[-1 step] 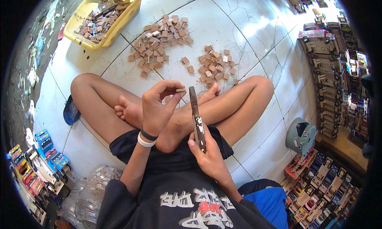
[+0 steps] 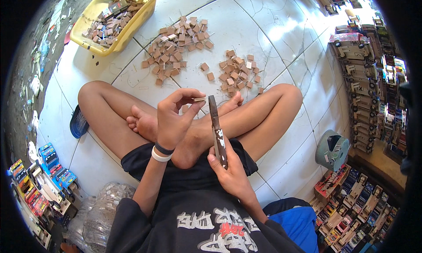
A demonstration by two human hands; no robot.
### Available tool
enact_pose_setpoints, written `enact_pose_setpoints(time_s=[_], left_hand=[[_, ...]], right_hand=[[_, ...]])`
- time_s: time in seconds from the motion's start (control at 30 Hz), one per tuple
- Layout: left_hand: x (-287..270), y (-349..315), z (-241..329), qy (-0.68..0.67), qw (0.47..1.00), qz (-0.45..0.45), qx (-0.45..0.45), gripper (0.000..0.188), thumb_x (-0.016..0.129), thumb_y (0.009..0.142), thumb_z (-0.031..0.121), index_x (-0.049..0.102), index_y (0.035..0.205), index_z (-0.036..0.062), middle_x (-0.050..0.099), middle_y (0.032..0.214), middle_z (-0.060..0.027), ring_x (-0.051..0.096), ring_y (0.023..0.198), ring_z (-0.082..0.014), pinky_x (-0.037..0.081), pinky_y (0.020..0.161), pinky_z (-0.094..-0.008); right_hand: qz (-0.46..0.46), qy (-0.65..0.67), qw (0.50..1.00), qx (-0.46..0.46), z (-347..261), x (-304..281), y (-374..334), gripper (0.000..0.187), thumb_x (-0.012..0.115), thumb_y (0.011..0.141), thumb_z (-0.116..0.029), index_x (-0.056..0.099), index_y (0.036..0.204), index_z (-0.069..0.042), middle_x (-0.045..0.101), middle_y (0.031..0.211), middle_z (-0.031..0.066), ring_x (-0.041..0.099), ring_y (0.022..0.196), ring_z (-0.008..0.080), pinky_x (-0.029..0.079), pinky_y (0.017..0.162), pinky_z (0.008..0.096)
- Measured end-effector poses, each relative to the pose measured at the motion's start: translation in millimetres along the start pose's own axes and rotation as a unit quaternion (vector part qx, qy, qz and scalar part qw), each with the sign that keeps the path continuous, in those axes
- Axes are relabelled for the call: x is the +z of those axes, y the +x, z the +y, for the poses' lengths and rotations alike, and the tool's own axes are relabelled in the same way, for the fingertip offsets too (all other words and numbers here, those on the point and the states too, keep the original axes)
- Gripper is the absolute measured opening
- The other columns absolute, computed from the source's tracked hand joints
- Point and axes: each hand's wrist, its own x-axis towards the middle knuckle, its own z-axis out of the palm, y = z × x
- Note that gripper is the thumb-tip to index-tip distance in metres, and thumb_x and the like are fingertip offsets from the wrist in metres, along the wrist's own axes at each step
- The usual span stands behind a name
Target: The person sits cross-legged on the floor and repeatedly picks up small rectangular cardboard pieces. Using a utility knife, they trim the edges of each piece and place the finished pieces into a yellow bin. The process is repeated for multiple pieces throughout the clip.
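Note:
My left hand is closed in a pinch on a small wooden block, seen nearly edge-on above my crossed legs. My right hand wraps round the worn brown handles of a pair of pliers. The jaws point away from me, just right of the pinched block. Beyond my hands, to the left, lies a pile of small wooden blocks with thin wire pieces sticking out. A smaller pile of wooden blocks sits to its right, with few wires visible.
A yellow basin with more wooden pieces stands at the far left. Toy trucks are at the near left beside clear plastic bags. Stacked wooden toy vehicles line the right, near a green tape dispenser-like object.
The pliers' jaws have shifted very slightly left. A thin wire seen by the jaws before is now hard to make out. Both hands keep their holds.

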Motion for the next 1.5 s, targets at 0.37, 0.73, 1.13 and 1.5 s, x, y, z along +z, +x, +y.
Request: enact_pose_setpoints(time_s=[0.37,0.73,1.13,1.5], left_hand=[[-1,2,-6,-0.120,0.993,-0.014,0.012,0.019,0.070,0.094,-0.015,0.069,0.110,-0.0049,0.075,0.113,-0.0138,0.073,0.111,-0.0206,0.059,0.101,-0.0320],[4,-3,-2,-0.188,0.982,0.019,0.031,0.024,0.072,0.093,-0.015,0.073,0.115,-0.0052,0.078,0.115,-0.0163,0.074,0.110,-0.0204,0.060,0.100,-0.0307],[12,-19,11,0.014,0.992,0.114,0.060,0.025,0.075,0.093,-0.011,0.074,0.117,-0.0070,0.080,0.112,-0.0137,0.075,0.101,-0.0142,0.061,0.091,-0.0252],[-26,-2,38,-0.057,0.991,0.053,-0.111,0.025,0.071,0.103,0.008,0.071,0.123,-0.0071,0.076,0.112,-0.0118,0.075,0.106,-0.0199,0.061,0.099,-0.0347]], right_hand=[[-0.030,0.034,0.999,0.010,-9,-1,0,0.038,0.061,0.109,-0.014,0.049,0.143,-0.001,0.056,0.103,-0.0005,0.050,0.086,0.0062,0.043,0.076,0.0227],[-0.101,0.289,0.947,0.101,-2,-4,-3,0.066,0.062,0.106,-0.006,0.031,0.164,0.000,0.057,0.099,0.0074,0.056,0.084,0.0153,0.049,0.076,0.0309],[0.081,-0.220,0.966,-0.106,9,15,9,0.081,0.062,0.097,0.006,0.026,0.168,-0.007,0.061,0.120,0.0279,0.066,0.107,0.0485,0.053,0.091,0.0502],[0.048,-0.148,0.979,-0.135,21,-15,6,0.077,0.064,0.102,-0.004,0.028,0.170,-0.011,0.059,0.124,0.0222,0.061,0.103,0.0389,0.050,0.094,0.0415]])
